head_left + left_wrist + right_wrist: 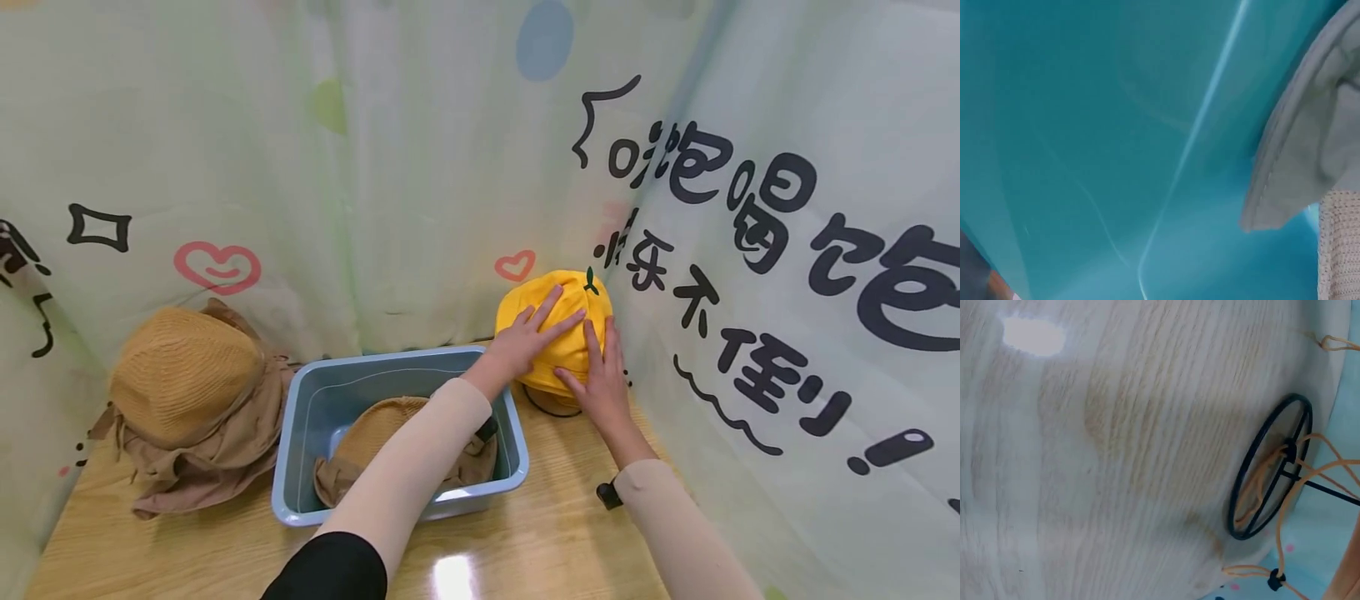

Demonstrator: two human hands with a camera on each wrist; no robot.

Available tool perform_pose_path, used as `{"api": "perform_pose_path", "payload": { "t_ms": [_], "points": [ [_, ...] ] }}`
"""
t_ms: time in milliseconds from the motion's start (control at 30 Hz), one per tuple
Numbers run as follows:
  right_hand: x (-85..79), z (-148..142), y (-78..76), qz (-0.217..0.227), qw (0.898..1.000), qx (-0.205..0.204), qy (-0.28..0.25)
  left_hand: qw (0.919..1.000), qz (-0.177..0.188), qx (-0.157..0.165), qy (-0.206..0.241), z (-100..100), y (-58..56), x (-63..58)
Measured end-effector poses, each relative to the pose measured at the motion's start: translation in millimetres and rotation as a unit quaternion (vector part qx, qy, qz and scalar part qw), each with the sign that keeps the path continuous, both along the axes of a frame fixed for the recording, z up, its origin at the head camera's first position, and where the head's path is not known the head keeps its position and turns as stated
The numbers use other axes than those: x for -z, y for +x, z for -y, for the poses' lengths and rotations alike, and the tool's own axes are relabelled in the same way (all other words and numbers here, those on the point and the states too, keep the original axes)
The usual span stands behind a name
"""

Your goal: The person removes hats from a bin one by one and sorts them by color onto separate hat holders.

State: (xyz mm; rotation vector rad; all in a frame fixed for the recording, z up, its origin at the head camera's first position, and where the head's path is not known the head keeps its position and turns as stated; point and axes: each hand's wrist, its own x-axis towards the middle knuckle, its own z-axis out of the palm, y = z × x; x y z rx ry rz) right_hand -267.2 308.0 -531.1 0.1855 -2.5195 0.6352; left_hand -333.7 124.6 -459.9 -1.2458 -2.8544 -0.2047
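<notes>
A yellow hat (555, 300) with a small green sprout on top sits at the right corner of the table. My left hand (516, 346) lies on its front left side with fingers spread. On the lower right side rests my right hand (606, 387), its fingers pointing up along the fabric and its thumb out to the left. Below the hat shows the round black wire base (551, 410) of a stand. The right wrist view has this wire base (1235, 506) close up, with orange cords (1282, 531) and a black toggle (1277, 579) hanging beside it.
A blue plastic bin (288, 467) stands mid-table under my left forearm, holding a tan woven hat (382, 425) with a brown brim. At left sits another tan hat (183, 375) over brown fabric. Printed curtains (420, 167) enclose the back and sides.
</notes>
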Motion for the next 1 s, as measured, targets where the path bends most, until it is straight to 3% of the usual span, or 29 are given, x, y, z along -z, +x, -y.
{"api": "perform_pose_path", "payload": {
  "t_ms": [100,200,367,500,733,1000],
  "points": [
    [-0.4,-1,-0.5,-0.002,1.000,0.006,0.008,0.9999,-0.014,-0.005,-0.004,2,-0.2,-1.2],
    [-5.4,-2,0.1,-0.008,1.000,0.016,0.025,0.9981,-0.059,0.007,-0.017,3,-1.0,-0.5],
    [-12.1,-4,-0.1,-0.021,0.998,0.019,0.059,0.9879,-0.137,0.035,-0.065,-1,-3.7,1.5],
    [-8.0,-5,-0.3,-0.001,0.999,0.003,0.044,0.9892,-0.117,0.034,-0.081,-2,-4.1,0.2],
    [-0.3,-2,-0.4,-0.006,0.999,0.009,0.034,0.9969,-0.058,0.024,-0.048,3,-2.0,-1.2],
    [-21.5,-3,0.6,-0.019,0.999,0.006,0.032,0.9961,-0.071,0.040,-0.036,3,-2.9,-1.5]
  ]
}}
